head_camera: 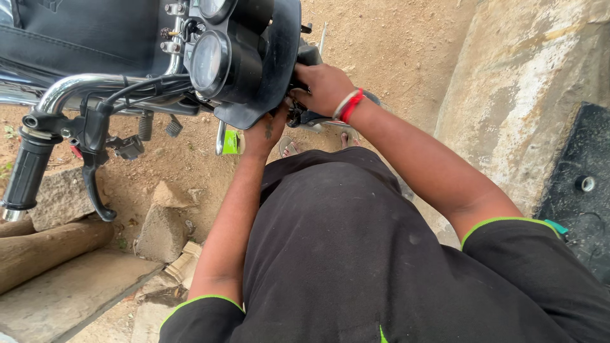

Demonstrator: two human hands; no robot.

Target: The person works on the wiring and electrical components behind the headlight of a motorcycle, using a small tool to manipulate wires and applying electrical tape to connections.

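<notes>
Head view, looking straight down. I see a motorcycle front end across the top of the frame, from eleven o'clock to twelve. The black headlight cowl (279, 57) stands just left of twelve o'clock, with two round gauges (210, 60) set into its left side.

My right hand (325, 87) lies at twelve o'clock against the right edge of the cowl, fingers curled around a dark part behind it; I cannot tell what that part is or whether the fingertips pinch it. On the wrist sit a silver bangle and a red band (349, 105).

My left hand (265, 130) is just below the cowl, slightly left of centre, pressed up against its lower edge. The fingers are hidden beneath the cowl, so I cannot tell whether they are spread or closed. A small green object (231, 142) shows just beside this hand, at its nine o'clock; its kind is unclear.

The chrome handlebar (76, 86) runs out toward ten o'clock, ending in a black rubber grip (25, 174) at nine o'clock, with a black lever (95, 181) hanging beside it.

Below, at seven to eight o'clock, lie rough stones (162, 232) on bare dirt. A concrete wall (527, 82) rises at two o'clock. Sandalled toes (289, 147) show under the cowl
</notes>
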